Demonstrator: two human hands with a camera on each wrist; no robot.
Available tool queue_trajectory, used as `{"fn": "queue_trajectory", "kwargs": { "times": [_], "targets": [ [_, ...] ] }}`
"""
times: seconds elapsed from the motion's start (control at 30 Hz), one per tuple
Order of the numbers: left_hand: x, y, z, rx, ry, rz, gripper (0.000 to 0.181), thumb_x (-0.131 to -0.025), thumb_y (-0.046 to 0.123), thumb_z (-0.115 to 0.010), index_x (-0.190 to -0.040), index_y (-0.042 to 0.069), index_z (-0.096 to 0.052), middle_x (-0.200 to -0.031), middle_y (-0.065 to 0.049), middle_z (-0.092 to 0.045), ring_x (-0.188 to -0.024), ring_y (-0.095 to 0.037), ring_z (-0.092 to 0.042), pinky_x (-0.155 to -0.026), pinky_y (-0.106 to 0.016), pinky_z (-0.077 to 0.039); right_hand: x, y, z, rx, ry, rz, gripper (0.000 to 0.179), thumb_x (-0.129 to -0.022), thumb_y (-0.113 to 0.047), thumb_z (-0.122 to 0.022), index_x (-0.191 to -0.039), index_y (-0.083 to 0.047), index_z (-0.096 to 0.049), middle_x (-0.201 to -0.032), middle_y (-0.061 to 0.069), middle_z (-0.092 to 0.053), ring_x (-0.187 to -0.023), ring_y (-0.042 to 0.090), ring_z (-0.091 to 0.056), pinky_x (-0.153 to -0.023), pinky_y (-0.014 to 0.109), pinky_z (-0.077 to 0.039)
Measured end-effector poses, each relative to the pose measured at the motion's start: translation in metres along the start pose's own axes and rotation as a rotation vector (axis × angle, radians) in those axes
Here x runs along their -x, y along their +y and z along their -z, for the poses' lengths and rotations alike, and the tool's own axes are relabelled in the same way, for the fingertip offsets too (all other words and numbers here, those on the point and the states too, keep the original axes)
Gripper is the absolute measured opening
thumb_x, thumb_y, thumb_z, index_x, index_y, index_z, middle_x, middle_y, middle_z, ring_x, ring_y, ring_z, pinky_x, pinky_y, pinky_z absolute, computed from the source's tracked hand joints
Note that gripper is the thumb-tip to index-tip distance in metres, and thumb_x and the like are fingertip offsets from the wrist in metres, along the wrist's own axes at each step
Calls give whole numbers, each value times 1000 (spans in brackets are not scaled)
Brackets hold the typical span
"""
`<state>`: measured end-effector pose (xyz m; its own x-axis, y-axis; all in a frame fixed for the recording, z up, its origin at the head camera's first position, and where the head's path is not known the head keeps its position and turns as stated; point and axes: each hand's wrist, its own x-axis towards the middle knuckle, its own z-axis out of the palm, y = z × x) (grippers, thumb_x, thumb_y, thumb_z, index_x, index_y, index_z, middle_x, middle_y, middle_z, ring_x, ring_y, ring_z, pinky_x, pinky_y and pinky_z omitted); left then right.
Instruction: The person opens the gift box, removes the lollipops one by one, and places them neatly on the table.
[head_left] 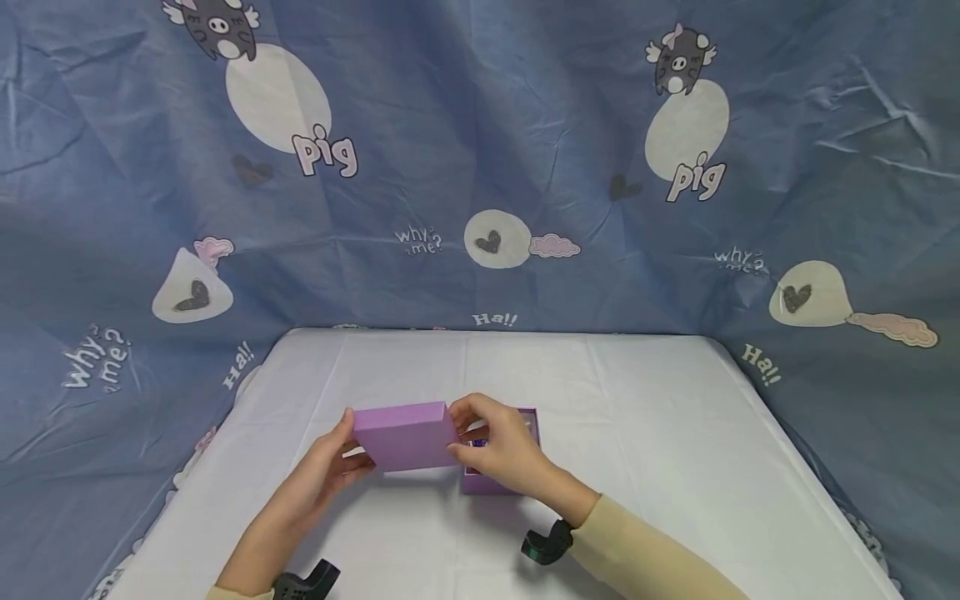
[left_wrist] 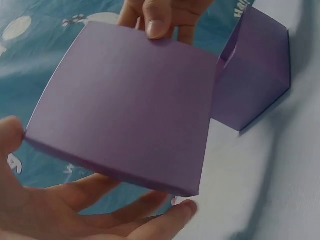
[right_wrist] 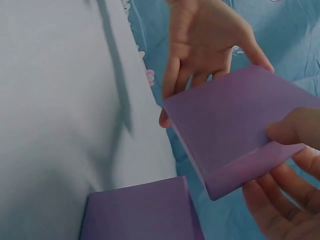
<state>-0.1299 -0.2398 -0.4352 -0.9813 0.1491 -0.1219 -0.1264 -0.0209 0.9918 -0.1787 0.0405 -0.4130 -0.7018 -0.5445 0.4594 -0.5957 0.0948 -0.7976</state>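
Observation:
Between my two hands a square purple box lid point(head_left: 408, 437) is held up, tilted, above the table. My left hand point(head_left: 332, 462) grips its left edge, thumb at the top corner and fingers underneath. On the other side my right hand point(head_left: 498, 442) pinches the right edge, with the thumb on the lid's flat face, as the right wrist view shows. Behind the right hand stands the open purple box base point(head_left: 491, 484) on the table, partly hidden by that hand. Some small dark and purple contents show inside it. The base's plain outer walls point(left_wrist: 260, 70) appear in the left wrist view.
A white cloth covers the table point(head_left: 637, 417). Behind it and at both sides hangs a blue curtain point(head_left: 585, 167) printed with pigs, hearts and words. A black wrist camera point(head_left: 547, 542) is strapped on the right wrist, another point(head_left: 307, 581) on the left.

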Motion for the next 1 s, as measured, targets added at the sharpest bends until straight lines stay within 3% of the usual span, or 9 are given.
{"fn": "queue_trajectory", "kwargs": {
  "times": [0.2,0.4,0.47,0.57,0.67,0.8,0.9,1.0],
  "targets": [
    [2,-5,15,91,-140,55,73,-108,50,-29,-153,-7,-21,-152,-37,-26,-137,-51,-36,-111,-49,-41,0,6,-5,4,-9,34,36,-79,13,-78,-108,-1,-62,-100,14,-66,-93,32,-66,-78,44,-62],
    [3,-10,25,173,-234,93,79,-109,48,-30,-155,-10,-4,-155,-44,-7,-144,-54,-15,-116,-48,-31,-3,32,-14,37,-7,54,41,-79,8,-81,-111,-9,-62,-103,4,-66,-95,26,-66,-79,39,-62],
    [2,-11,28,196,-262,95,77,-109,46,-29,-155,-9,-2,-155,-44,-7,-144,-54,-16,-116,-49,-30,-3,39,-15,37,-8,54,42,-79,6,-82,-112,-13,-63,-105,-1,-66,-96,21,-66,-80,37,-62],
    [2,-13,32,232,-273,90,73,-110,40,-31,-155,-10,-3,-153,-41,-20,-142,-49,-28,-116,-51,-31,-5,44,-17,25,-10,54,42,-81,3,-81,-113,-17,-64,-107,-5,-65,-99,16,-66,-82,37,-62],
    [3,-14,36,284,-253,62,66,-110,31,-34,-153,-12,-11,-147,-30,-39,-137,-38,-41,-115,-52,-33,-7,43,-19,17,-7,36,36,-85,-3,-79,-114,-19,-64,-109,-6,-64,-101,13,-65,-83,33,-61],
    [7,-14,39,377,-196,10,44,-108,23,-38,-145,-1,-39,-138,-16,-51,-128,-30,-51,-112,-47,-40,-9,37,-22,5,12,-68,28,-91,-21,-77,-116,-21,-66,-113,-7,-64,-107,16,-65,-86,27,-59],
    [8,-14,42,436,-174,-51,34,-107,19,-39,-134,8,-58,-138,-8,-55,-125,-27,-54,-110,-40,-44,-10,32,-23,18,24,-176,36,-91,-38,-75,-123,-25,-66,-120,-8,-65,-112,20,-64,-88,26,-58],
    [9,-13,45,475,-176,-126,36,-107,14,-39,-131,12,-65,-142,-1,-55,-124,-24,-56,-110,-37,-44,-9,25,-23,53,-4,-258,52,-90,-52,-71,-135,-28,-61,-132,-7,-63,-114,17,-65,-90,30,-57]
  ]
}}
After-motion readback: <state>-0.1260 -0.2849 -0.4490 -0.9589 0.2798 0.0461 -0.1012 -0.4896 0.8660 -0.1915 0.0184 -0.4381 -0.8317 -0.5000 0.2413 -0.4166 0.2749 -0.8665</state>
